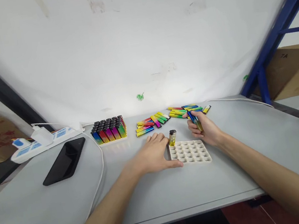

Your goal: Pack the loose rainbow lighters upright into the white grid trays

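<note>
My right hand (pixel 204 128) is closed around a blue and yellow lighter (pixel 195 121), held tilted above the table just behind the right side of a white tray. That tray (pixel 190 152) has rows of square holes. One gold lighter (pixel 172 137) with a dark top stands upright in its back left corner. My left hand (pixel 156 154) grips the tray's left side, thumb on the front left corner and fingers curled by the back corner, close to the standing lighter.
Loose colourful lighters (pixel 176 113) lie in piles near the wall. A filled tray of upright lighters (pixel 110 130) stands at back left. Further left are a black phone (pixel 65 160), a power strip (pixel 48 141) and a white cable (pixel 102 160). Cardboard boxes (pixel 286 71) sit beyond the frame.
</note>
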A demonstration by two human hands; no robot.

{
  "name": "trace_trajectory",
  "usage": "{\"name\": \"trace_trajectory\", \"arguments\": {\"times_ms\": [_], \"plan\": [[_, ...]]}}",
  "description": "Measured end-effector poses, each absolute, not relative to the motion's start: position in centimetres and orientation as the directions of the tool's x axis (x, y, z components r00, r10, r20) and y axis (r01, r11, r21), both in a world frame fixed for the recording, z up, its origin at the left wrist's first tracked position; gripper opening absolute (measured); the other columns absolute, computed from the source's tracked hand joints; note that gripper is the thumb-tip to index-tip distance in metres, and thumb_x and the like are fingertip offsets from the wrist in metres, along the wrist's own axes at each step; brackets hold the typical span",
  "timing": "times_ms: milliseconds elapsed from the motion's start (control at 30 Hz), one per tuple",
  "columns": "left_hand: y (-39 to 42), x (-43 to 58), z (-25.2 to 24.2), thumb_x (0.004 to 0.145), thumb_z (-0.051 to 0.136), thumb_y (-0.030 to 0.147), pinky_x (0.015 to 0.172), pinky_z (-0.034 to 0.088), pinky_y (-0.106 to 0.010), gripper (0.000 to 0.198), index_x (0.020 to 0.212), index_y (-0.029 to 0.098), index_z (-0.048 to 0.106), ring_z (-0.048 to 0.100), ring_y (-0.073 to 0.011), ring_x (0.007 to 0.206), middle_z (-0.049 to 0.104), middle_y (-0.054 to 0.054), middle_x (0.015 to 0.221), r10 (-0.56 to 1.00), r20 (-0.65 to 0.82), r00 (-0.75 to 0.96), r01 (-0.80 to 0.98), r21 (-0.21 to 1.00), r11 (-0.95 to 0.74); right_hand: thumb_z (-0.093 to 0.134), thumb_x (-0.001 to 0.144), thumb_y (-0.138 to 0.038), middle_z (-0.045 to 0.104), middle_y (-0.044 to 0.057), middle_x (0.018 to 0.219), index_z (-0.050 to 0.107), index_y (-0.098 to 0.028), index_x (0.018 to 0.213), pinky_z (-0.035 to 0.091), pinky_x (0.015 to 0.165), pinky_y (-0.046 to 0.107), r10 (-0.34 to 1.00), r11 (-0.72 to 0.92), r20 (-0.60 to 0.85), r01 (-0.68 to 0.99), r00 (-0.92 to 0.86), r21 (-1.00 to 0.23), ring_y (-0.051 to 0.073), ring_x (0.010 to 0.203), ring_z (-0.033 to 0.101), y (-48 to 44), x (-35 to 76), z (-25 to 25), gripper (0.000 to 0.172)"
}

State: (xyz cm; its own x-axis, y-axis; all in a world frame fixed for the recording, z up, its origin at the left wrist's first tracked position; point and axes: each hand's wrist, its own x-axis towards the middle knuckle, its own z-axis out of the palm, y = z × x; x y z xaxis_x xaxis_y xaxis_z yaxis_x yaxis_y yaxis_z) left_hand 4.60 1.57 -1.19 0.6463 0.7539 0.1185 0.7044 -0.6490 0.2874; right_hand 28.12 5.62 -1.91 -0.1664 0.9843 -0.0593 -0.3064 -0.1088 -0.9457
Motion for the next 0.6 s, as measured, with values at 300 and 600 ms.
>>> {"name": "trace_trajectory", "arguments": {"times_ms": [300, 600], "plan": [[1.6, 4.6, -1.3, 0.069, 0.056, 0.081, 0.091, 0.040, -0.043, 0.066, 0.097, 0.021, 0.055, 0.051, -0.0293, 0.102, 0.056, -0.009, 0.106, 0.755, 0.125, 0.643, 0.703, 0.295, -0.647, 0.041, 0.090, -0.050, 0.023, -0.009, 0.045, 0.054, -0.019, 0.070, 0.012, 0.036, 0.020, 0.991, -0.114, -0.085, -0.300, -0.106, -0.947, 0.006, 0.036, 0.011, 5.6, 28.4, -1.7, 0.039], [1.6, 4.6, -1.3, 0.069, 0.056, 0.081, 0.092, 0.040, -0.044, 0.067, 0.098, 0.021, 0.055, 0.051, -0.0298, 0.103, 0.056, -0.009, 0.106, 0.752, 0.122, 0.648, 0.701, 0.290, -0.651, 0.049, 0.081, -0.071, 0.016, -0.010, 0.044, 0.037, -0.021, 0.053, 0.008, 0.036, 0.020, 0.989, -0.143, -0.147, -0.115, 0.022, -0.983, 0.005, 0.037, 0.009, 6.4, 28.6, -2.9, 0.059]]}}
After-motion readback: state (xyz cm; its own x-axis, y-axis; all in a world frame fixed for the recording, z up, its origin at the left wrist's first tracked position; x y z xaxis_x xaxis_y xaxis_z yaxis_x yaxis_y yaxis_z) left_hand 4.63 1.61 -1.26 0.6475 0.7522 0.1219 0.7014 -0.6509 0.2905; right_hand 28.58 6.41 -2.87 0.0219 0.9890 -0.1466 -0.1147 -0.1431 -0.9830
